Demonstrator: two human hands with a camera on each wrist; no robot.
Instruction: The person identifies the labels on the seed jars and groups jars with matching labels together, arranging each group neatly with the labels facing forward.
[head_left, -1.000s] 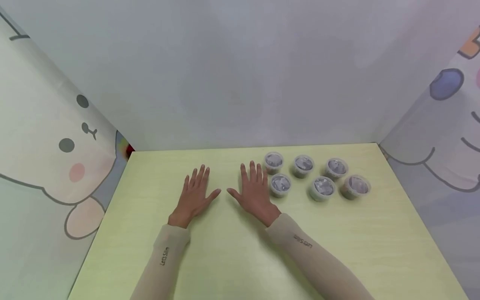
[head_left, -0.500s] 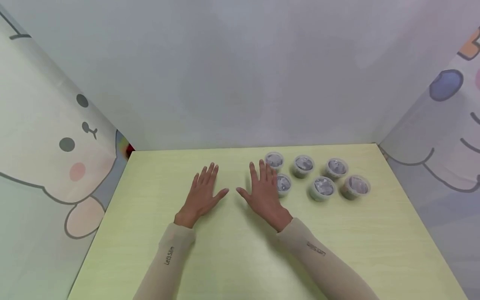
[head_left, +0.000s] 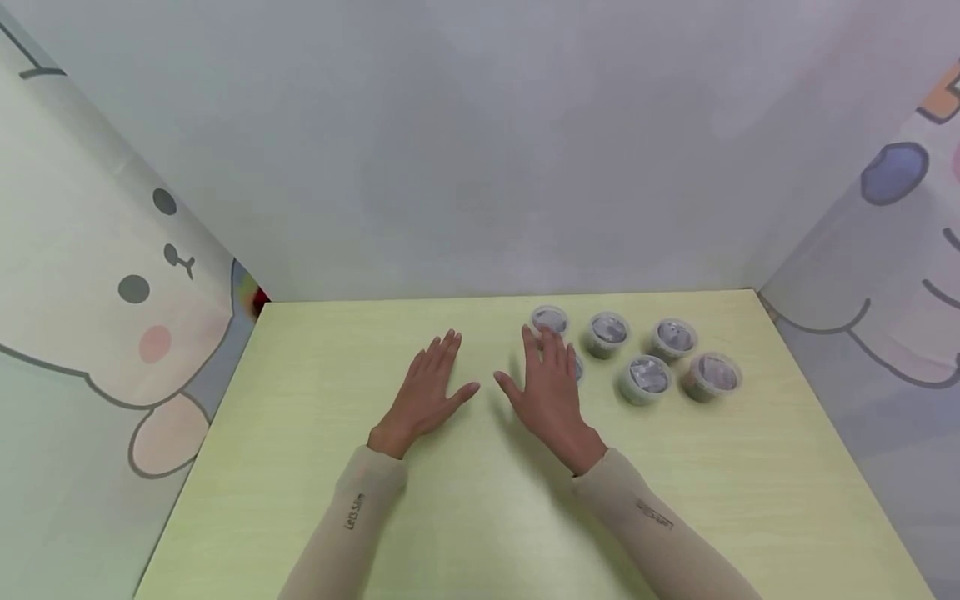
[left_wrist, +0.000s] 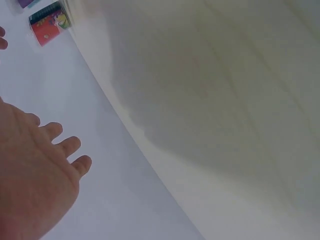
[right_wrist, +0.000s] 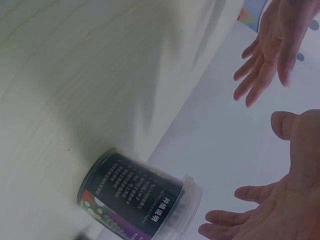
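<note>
My left hand (head_left: 422, 393) hovers over the middle of the table, fingers straight and thumb spread, holding nothing. To its right, my right hand (head_left: 552, 402) is likewise held out with straight fingers above the tabletop. It overlaps two plastic cups in the head view: the back one (head_left: 550, 316) shows above the fingertips, while the front one (head_left: 579, 368) is mostly hidden. In the right wrist view, a cup (right_wrist: 135, 197) with a dark printed label and a clear rim stands near my right fingers. A red-labelled cup (left_wrist: 49, 26) appears in the left wrist view's top corner.
Further right stand several similar cups, among them a back one (head_left: 608, 331), a front one (head_left: 647, 377) and the rightmost one (head_left: 712, 375), with silvery packets showing at their tops. A pale wall (head_left: 480, 167) rises behind the yellowish table (head_left: 262, 467); cartoon-printed sheets (head_left: 97, 250) flank it.
Both hands have drifted right together, fingers still extended. The right hand now covers most of the front-left cup, which showed fully a second ago. The cups have stayed in place.
</note>
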